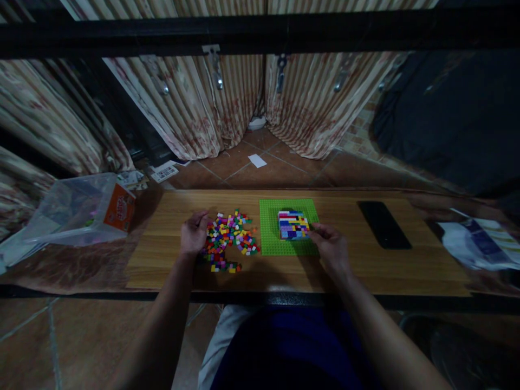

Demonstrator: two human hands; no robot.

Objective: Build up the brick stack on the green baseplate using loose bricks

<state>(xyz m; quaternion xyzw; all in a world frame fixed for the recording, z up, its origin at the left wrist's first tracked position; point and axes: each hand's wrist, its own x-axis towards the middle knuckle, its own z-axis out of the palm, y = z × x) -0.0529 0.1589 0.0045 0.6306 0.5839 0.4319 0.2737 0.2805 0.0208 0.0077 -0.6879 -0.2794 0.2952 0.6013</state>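
Blue shirt [288, 346] is cropped; left grip [195, 233] by loose bricks [229, 233], right grip [331, 245] at brick block [291, 226]: both pinched closed, contents obscured; orange label [119, 207] unreadable.

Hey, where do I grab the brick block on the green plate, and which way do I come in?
Probably its left and right ends, from above: the block looks boxy and rises from the green plate. Your right hand is at the right end.
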